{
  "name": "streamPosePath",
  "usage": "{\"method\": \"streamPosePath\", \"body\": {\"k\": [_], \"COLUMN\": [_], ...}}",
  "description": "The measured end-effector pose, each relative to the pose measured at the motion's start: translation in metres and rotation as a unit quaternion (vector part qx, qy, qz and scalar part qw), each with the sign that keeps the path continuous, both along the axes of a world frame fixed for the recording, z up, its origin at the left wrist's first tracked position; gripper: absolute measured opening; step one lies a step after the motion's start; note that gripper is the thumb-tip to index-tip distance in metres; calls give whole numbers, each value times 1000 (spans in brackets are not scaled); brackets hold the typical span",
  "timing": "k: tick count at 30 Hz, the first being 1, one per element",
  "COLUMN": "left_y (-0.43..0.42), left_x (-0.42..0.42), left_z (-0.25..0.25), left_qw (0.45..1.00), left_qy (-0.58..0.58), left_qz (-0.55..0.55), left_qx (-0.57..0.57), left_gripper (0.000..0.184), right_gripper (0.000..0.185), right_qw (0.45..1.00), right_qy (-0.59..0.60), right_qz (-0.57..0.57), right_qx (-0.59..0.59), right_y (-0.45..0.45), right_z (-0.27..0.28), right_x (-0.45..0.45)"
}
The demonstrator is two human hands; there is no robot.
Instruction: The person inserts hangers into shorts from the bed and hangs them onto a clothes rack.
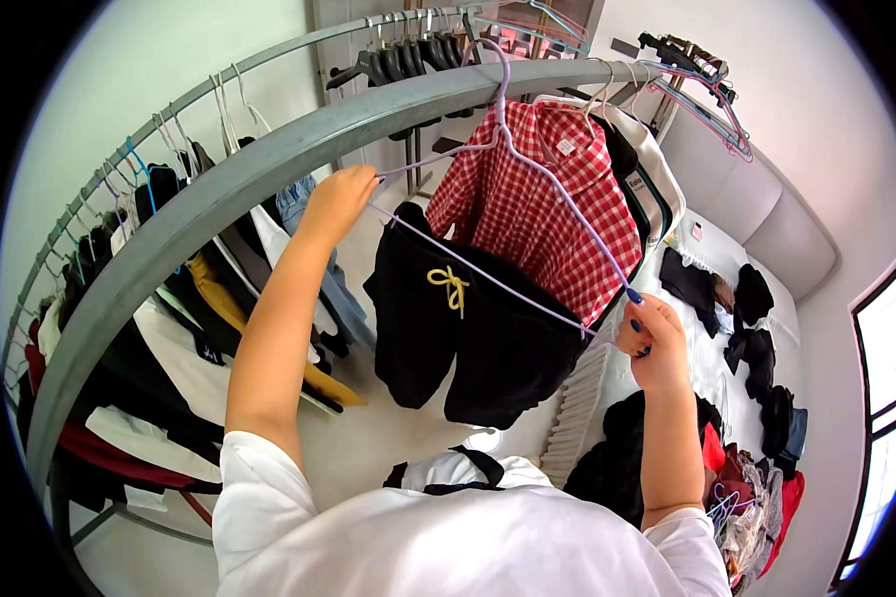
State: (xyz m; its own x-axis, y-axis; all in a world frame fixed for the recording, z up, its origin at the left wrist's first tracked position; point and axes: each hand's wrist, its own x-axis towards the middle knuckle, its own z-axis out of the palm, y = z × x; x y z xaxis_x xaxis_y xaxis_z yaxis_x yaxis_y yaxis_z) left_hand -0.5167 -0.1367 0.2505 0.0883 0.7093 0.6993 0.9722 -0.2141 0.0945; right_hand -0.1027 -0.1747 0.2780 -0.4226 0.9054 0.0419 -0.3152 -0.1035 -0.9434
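Note:
A lilac hanger [558,189] hooks over the front grey rail, and black shorts [468,348] with a yellow drawstring bow hang from its lower bar. My left hand [340,204] is closed round the hanger's left corner. At the right corner, my right hand [655,341] pinches the hanger, thumb and fingers pressed together. Just behind the shorts hangs a red-and-white checked shirt [538,189], partly covered by them. The hanger's bar runs across in front of the shirt's lower part.
The curved front rail [269,154] arches across the view. Behind it, a second rail holds many garments on the left and black hangers [398,62] at the back. Dark clothes lie on the bed [667,348] at right, with a clothes pile [747,507] nearer me.

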Motion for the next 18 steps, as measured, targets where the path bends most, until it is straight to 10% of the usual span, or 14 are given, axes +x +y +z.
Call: {"method": "streamPosePath", "body": {"k": [18], "left_y": [31], "left_x": [11], "left_z": [-21], "left_qw": [994], "left_qy": [-63], "left_qz": [-86], "left_qx": [-9], "left_gripper": [13], "right_gripper": [20], "right_qw": [995], "right_qy": [-4], "right_qz": [-91], "right_qx": [31], "right_y": [-20], "right_z": [-16], "right_x": [4]}}
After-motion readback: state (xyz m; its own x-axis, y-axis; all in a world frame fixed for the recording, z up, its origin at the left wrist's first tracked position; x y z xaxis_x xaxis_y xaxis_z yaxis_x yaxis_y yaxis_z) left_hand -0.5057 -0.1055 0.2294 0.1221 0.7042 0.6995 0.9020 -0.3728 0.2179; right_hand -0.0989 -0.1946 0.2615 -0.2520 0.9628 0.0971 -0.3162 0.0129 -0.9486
